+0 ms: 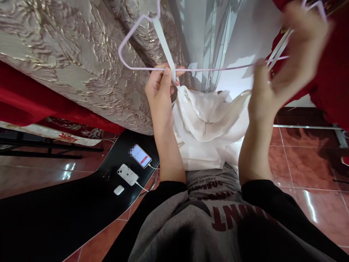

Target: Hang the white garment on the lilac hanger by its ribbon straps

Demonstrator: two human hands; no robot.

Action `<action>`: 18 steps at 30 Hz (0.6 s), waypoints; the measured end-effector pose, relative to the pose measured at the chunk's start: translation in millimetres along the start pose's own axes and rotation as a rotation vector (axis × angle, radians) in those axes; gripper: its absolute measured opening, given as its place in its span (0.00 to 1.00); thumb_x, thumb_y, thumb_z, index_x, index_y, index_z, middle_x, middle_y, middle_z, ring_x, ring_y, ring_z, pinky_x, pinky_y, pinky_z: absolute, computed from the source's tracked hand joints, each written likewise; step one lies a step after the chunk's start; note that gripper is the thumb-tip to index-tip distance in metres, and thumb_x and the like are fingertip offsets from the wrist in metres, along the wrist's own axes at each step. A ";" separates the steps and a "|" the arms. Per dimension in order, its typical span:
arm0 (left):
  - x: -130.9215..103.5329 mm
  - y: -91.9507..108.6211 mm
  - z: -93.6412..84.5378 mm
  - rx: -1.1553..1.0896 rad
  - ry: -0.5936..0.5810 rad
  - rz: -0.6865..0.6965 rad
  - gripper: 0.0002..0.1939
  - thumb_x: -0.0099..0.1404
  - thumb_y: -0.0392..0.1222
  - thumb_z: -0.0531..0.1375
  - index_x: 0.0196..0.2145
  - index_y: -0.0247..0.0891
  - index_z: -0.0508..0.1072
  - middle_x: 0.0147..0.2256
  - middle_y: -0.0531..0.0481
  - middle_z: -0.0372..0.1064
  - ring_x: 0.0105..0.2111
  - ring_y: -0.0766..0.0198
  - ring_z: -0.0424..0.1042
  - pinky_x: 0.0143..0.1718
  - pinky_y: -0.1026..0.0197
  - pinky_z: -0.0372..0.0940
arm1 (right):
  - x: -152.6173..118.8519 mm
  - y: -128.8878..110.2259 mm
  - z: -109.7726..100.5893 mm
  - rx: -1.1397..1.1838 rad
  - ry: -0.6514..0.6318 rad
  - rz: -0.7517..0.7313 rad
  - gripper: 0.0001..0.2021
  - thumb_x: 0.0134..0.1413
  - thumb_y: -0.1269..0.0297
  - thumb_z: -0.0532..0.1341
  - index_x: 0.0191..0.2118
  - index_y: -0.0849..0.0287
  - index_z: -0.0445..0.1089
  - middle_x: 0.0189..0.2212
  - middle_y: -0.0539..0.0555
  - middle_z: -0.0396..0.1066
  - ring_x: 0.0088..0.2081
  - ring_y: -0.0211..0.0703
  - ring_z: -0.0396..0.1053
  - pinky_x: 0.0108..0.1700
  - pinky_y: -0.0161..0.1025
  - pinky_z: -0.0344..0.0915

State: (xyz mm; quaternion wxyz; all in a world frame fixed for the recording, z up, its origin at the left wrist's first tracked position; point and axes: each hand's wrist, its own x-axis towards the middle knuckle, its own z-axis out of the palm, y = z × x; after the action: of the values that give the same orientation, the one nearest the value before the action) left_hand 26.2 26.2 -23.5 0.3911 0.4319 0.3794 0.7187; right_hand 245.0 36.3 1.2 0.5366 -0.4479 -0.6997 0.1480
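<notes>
A thin lilac hanger (212,69) spans the upper middle, its bottom bar roughly level. White straps (165,43) loop over it at both ends, and a white garment (209,116) hangs below against my lap. My left hand (162,82) pinches the left strap where it crosses the bar. Blurred by motion, my right hand (286,69) is at the hanger's right end beside the other strap, thumb and fingers spread apart. Part of the hanger's right side is hidden behind it.
A black bench (81,203) at the lower left carries a lit phone (141,155), a white phone (127,174) and a white case (119,190), with cables attached to the phones. Embossed fabric (68,54) hangs upper left, red fabric (327,72) at right.
</notes>
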 end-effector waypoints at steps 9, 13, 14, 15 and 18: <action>-22.1 50.5 -20.4 0.332 -0.284 0.001 0.14 0.78 0.42 0.56 0.39 0.42 0.82 0.38 0.45 0.78 0.45 0.47 0.76 0.48 0.50 0.66 | -27.0 12.7 30.6 -0.113 -0.029 -0.099 0.14 0.62 0.50 0.55 0.50 0.39 0.71 0.49 0.50 0.73 0.59 0.48 0.65 0.76 0.65 0.36; -10.4 89.6 -4.2 0.047 -0.321 0.026 0.23 0.81 0.40 0.44 0.46 0.39 0.80 0.49 0.48 0.74 0.54 0.52 0.73 0.57 0.52 0.65 | -35.6 6.6 33.5 -0.098 0.024 -0.136 0.14 0.63 0.52 0.54 0.50 0.40 0.71 0.47 0.49 0.73 0.56 0.46 0.67 0.76 0.63 0.38; -5.5 95.2 -2.4 -0.033 -0.298 0.020 0.28 0.82 0.41 0.39 0.46 0.39 0.80 0.52 0.49 0.72 0.57 0.55 0.71 0.59 0.54 0.65 | -35.7 5.7 34.1 -0.094 0.021 -0.137 0.14 0.63 0.53 0.54 0.50 0.40 0.71 0.47 0.49 0.73 0.56 0.46 0.67 0.76 0.63 0.37; -0.6 97.8 -2.5 -0.094 -0.270 0.016 0.33 0.82 0.42 0.34 0.44 0.39 0.80 0.54 0.51 0.70 0.60 0.58 0.68 0.60 0.56 0.65 | -35.3 5.1 34.5 -0.088 0.009 -0.134 0.14 0.63 0.53 0.54 0.51 0.40 0.71 0.48 0.49 0.73 0.56 0.46 0.67 0.76 0.63 0.37; 9.8 85.5 -11.9 -0.157 -0.083 0.125 0.33 0.82 0.42 0.34 0.40 0.45 0.79 0.54 0.57 0.71 0.64 0.62 0.62 0.58 0.62 0.68 | -33.5 6.0 34.0 -0.080 -0.036 -0.115 0.14 0.62 0.52 0.55 0.52 0.38 0.70 0.49 0.49 0.73 0.57 0.46 0.67 0.76 0.64 0.37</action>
State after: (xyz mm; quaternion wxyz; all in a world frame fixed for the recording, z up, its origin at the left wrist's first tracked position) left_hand -7.9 -2.3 51.1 0.3937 0.4523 0.2778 0.7505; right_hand 218.6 22.6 -36.5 0.5132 -0.4253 -0.7392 0.0968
